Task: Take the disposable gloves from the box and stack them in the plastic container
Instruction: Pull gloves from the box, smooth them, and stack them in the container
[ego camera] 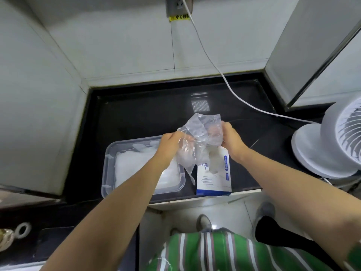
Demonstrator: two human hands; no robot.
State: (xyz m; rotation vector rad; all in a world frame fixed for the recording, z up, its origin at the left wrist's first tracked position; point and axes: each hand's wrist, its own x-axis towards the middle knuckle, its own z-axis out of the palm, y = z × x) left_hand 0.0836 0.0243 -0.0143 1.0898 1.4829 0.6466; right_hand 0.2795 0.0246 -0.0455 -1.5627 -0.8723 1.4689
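Above the box [214, 179], left hand [169, 143] and right hand [232, 139] fingers [226, 127] pinch the glove [201, 132].

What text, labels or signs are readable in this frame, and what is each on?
"小心触电": yellow sticker under the wall socket; its last character is partly crossed by the cable.
Box: blue print beside a glove outline, too blurred to read.
Nothing else is legible.

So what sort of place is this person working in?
Probably a small kitchen or utility corner: a black stone counter set into white tiled walls, and a wall socket with a cable running toward a white fan. The left hand and right hand hold a clear glove above the counter.
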